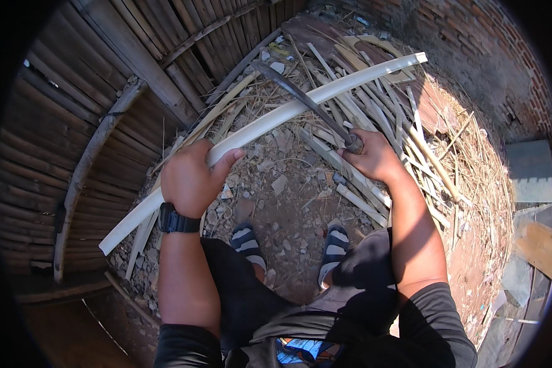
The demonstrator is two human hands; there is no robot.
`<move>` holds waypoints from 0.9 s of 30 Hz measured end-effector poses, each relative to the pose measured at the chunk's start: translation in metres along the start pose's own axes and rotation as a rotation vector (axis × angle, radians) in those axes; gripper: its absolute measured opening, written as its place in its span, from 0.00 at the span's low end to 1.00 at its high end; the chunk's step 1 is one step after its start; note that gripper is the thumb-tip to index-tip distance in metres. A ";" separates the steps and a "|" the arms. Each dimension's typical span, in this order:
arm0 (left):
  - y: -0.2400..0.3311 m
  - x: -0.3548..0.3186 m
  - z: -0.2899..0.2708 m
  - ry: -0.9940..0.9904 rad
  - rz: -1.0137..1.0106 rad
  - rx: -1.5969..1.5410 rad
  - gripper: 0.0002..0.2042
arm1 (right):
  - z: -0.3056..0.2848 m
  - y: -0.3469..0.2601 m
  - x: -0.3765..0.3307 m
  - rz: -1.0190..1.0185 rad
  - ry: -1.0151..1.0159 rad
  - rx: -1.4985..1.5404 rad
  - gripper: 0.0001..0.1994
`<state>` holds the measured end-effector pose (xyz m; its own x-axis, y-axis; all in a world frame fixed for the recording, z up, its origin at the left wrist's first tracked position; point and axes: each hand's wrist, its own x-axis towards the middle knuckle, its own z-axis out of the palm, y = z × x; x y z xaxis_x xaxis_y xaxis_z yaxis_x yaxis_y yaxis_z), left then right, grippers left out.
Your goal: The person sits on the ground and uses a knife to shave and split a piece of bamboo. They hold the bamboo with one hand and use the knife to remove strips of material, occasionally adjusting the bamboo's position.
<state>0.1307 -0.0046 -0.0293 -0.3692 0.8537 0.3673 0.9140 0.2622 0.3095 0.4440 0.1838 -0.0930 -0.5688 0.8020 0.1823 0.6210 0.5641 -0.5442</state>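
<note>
A long pale strip of split bamboo runs slantwise from low left to the far right. My left hand is wrapped round it toward its near end, with the thumb along its edge. In my right hand is the handle of a machete, whose dark, narrow blade points up and to the left. The blade crosses the strip near its middle, on the upper side in this view; whether it touches or has cut in cannot be told. The fingers under the handle are partly hidden.
A heap of split bamboo pieces and shavings covers the ground ahead and right. Stones and rubble lie around my feet. On the left stands a bamboo wall; at the far right, a brick wall and flat slabs.
</note>
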 end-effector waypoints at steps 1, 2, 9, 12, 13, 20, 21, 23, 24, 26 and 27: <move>-0.001 -0.002 0.000 0.000 -0.011 -0.025 0.28 | -0.001 -0.007 -0.001 -0.174 -0.017 -0.040 0.19; -0.002 -0.004 -0.002 0.002 -0.021 -0.046 0.28 | -0.020 -0.031 0.000 -0.034 -0.219 -0.054 0.19; -0.002 -0.001 -0.004 -0.030 -0.028 -0.119 0.28 | -0.031 0.010 0.001 0.421 0.123 0.443 0.14; 0.001 -0.003 0.001 -0.129 0.015 -0.155 0.26 | -0.008 -0.009 -0.002 0.262 0.101 0.192 0.16; 0.000 -0.002 0.003 -0.223 -0.004 -0.200 0.25 | 0.001 -0.020 -0.004 0.124 0.111 0.178 0.14; -0.018 -0.009 0.008 -0.513 0.004 -0.382 0.23 | -0.001 -0.016 0.010 0.061 -0.082 0.052 0.17; -0.017 -0.007 0.007 -0.520 0.000 -0.368 0.23 | -0.001 -0.009 0.012 0.158 -0.038 0.143 0.18; -0.014 -0.004 0.007 -0.511 -0.015 -0.328 0.23 | 0.000 0.006 0.013 0.353 0.050 0.322 0.19; -0.012 -0.002 0.008 -0.506 -0.018 -0.312 0.23 | 0.006 0.016 0.011 0.230 0.110 0.193 0.22; -0.013 0.000 0.011 -0.497 -0.024 -0.337 0.24 | 0.012 -0.004 0.008 0.185 -0.016 0.124 0.23; -0.013 0.000 0.014 -0.493 -0.026 -0.351 0.24 | 0.015 -0.020 0.005 0.164 -0.078 0.089 0.23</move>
<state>0.1209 -0.0017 -0.0454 -0.1926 0.9789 -0.0682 0.7645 0.1933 0.6150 0.4204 0.1738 -0.0935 -0.5060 0.8622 0.0227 0.6609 0.4045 -0.6322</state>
